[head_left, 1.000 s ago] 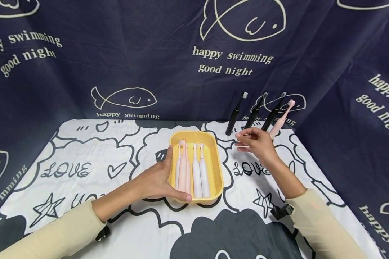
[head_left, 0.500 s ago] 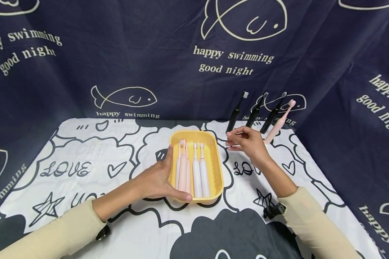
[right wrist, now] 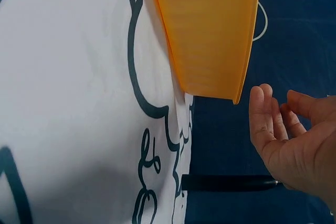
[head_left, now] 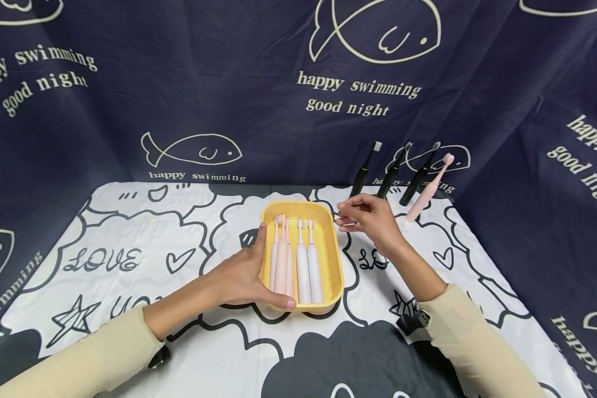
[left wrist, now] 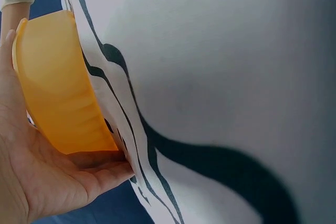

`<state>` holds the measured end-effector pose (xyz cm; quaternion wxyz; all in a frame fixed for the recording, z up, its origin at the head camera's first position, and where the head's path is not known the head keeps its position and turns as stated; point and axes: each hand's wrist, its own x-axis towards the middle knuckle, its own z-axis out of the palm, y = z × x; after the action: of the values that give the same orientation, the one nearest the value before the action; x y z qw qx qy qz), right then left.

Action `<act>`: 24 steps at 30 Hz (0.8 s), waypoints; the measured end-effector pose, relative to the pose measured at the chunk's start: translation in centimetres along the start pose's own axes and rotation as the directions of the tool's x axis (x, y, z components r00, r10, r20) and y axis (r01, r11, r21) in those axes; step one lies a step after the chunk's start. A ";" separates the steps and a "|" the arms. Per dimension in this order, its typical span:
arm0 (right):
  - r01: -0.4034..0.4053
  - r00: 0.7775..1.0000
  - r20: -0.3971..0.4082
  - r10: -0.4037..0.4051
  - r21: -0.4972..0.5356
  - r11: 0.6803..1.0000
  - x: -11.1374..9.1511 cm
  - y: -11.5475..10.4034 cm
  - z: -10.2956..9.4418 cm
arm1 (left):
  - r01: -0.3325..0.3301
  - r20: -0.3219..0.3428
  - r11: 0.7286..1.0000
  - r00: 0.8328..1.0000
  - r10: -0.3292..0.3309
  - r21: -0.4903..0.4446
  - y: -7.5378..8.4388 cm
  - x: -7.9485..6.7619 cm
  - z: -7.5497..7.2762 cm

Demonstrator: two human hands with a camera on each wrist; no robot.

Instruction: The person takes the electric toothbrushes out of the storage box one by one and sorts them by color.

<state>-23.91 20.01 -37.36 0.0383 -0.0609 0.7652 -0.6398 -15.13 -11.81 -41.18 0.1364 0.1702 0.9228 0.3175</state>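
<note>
My left hand grips the near-left corner of a yellow plastic basket, thumb at the front rim and fingers along the left wall. Inside lie several electric toothbrushes: pink toothbrushes beside a white one on the left, and two white toothbrushes on the right. My right hand hovers off the basket's far-right side, fingers loosely bent with nothing between them. Just behind it stands a black toothbrush, partly hidden by the hand. In the right wrist view, those fingertips are near the basket's corner.
Two more black toothbrushes and a pink toothbrush stand upright at the back right, beyond my right hand. A white cloth with black drawings covers the table. Dark blue fabric with fish prints hangs behind and at the sides.
My right hand has moved left, away from the standing pink toothbrush and toward the basket, uncovering that toothbrush's lower handle. My left hand and the basket stay in place.
</note>
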 end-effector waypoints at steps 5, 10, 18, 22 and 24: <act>0.001 1.000 0.016 -0.001 0.024 1.000 0.0 -0.1 0.5 | -0.001 0.001 1.000 1.000 0.001 0.003 0.0 0.0 0.0; -0.019 1.000 0.020 0.019 0.009 1.000 0.1 -0.2 1.2 | 0.002 -0.002 1.000 1.000 -0.002 0.007 -0.1 0.1 0.1; -0.041 0.999 0.036 0.040 0.032 0.999 0.1 -0.1 2.2 | 0.015 0.002 1.000 1.000 -0.015 0.017 -0.1 0.2 0.1; -0.041 0.998 0.055 0.039 0.048 0.998 0.2 0.1 2.5 | 0.021 0.009 1.000 1.000 -0.021 0.018 -0.1 0.2 0.1; -0.040 0.997 0.062 0.037 0.054 0.998 0.2 0.2 2.6 | 0.023 0.009 1.000 1.000 -0.023 0.019 -0.1 0.2 0.1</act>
<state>-23.74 17.47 -37.98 0.0756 -0.0646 0.7469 -0.6575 -15.28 -11.74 -41.35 0.1426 0.1625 0.9270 0.3064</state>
